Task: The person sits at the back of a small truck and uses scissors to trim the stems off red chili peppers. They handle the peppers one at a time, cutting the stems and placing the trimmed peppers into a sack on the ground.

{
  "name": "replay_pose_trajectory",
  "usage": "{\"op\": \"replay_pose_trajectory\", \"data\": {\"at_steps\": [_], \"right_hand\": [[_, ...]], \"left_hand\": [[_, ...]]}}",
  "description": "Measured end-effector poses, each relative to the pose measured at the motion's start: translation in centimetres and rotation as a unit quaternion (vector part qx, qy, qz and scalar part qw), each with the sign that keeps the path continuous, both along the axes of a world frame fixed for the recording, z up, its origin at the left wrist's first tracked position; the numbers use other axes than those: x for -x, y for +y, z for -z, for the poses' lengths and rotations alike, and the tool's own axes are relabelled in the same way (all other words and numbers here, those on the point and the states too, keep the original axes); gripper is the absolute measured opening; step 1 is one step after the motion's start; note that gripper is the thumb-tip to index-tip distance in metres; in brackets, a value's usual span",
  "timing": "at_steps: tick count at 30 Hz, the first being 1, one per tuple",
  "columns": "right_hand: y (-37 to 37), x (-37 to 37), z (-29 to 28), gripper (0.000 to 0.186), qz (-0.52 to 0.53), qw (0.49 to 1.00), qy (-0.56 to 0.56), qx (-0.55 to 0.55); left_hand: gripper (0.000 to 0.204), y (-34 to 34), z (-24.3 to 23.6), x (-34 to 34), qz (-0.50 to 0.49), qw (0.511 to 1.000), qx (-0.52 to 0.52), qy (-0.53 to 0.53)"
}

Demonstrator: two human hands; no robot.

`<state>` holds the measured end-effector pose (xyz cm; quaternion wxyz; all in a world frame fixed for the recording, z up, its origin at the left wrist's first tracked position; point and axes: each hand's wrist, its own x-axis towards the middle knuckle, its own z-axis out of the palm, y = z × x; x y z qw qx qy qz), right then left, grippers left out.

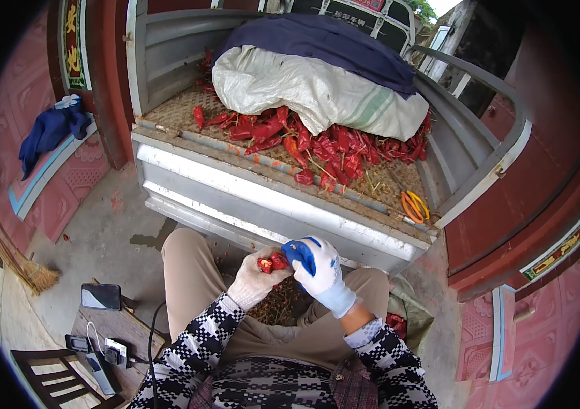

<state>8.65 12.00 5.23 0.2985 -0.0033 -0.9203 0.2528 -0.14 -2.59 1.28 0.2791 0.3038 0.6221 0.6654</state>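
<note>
My left hand (252, 281), in a cream knit glove, is closed around red chili peppers (277, 260) above my lap; pale seeds or flesh show at one torn end. My right hand (317, 269), in a white glove with blue-coated fingers, pinches at the right end of the same peppers. Its fingertips are partly hidden. Beyond my hands, a heap of dried-looking red peppers (344, 146) lies on the truck bed, partly under a white woven sack (296, 85) and a dark blue cloth (324, 41). Bits of stems and debris (277, 303) lie below, between my legs.
The truck's grey tailgate (269, 208) stands right in front of my knees. Yellow-orange loops (414, 206) lie at its right corner. To the left, a small wooden table (133, 330) bears a phone (101, 296) and a camera (115, 352). A straw broom (36, 274) leans farther left. A sack (414, 313) with peppers sits at right.
</note>
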Motion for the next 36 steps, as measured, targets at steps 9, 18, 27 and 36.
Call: {"op": "replay_pose_trajectory", "data": {"at_steps": [9, 18, 27, 36], "right_hand": [[-1.6, 0.9, 1.8, 0.018, 0.037, 0.674, -0.079, 0.734], [-0.3, 0.6, 1.8, 0.014, -0.055, 0.893, -0.014, 0.447], [-2.3, -0.3, 1.8, 0.013, 0.097, 0.963, 0.030, 0.250], [-0.7, -1.7, 0.1, 0.019, -0.002, 0.968, -0.048, 0.246]], "left_hand": [[0.029, -0.2, -0.4, 0.1, 0.018, 1.000, -0.012, 0.004], [0.029, -0.8, 0.7, 0.4, 0.071, 0.962, -0.059, -0.258], [0.039, 0.4, 0.5, -1.1, 0.086, 0.959, -0.111, -0.246], [0.008, -0.2, 0.1, -0.9, 0.085, 0.960, -0.059, -0.260]]}}
